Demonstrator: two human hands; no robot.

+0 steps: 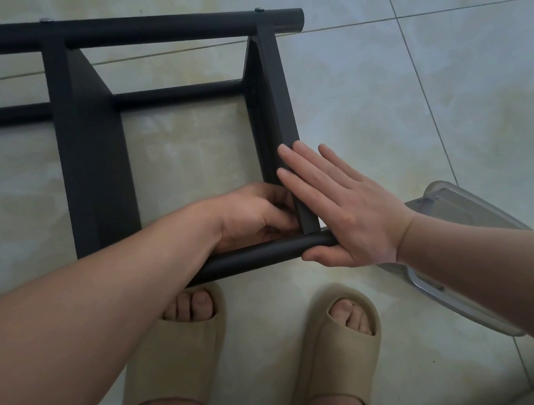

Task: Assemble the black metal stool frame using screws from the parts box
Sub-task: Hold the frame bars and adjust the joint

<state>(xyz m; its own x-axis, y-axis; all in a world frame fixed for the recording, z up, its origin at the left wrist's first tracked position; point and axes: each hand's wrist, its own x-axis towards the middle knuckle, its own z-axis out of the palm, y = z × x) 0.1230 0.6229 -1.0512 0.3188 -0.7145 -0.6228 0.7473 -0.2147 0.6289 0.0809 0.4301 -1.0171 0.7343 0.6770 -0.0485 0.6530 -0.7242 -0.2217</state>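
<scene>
**Desk:** What fills the shot?

**Photographer:** Pale tiled floor [413,76], and on it the black stool frame [92,159], lying on its side. 2 round tubes run across it, far and near, joined by 2 flat bars.

**Desk:** And the hands?

**Photographer:** Both work the frame's near right corner, where the right flat bar meets the near tube. The left forearm crosses over the near tube. The left hand [253,214] sits inside the frame, fingers curled round the inner face of that bar, gripping the stool frame. I cannot tell whether it also holds something small. The right hand [339,208] lies flat against the bar's outer face, fingers straight and slightly spread, holding nothing. Its thumb is tucked under the end of the near tube.

**Desk:** Anything else?

**Photographer:** 2 beige slippers [165,366] with bare toes, just on the near side of the frame. A clear plastic box [470,276] sits on the floor right of the frame, partly hidden by the right forearm, so its contents are unreadable. 2 silver screw heads [259,9] show on the frame's far tube, one above each flat bar.
</scene>
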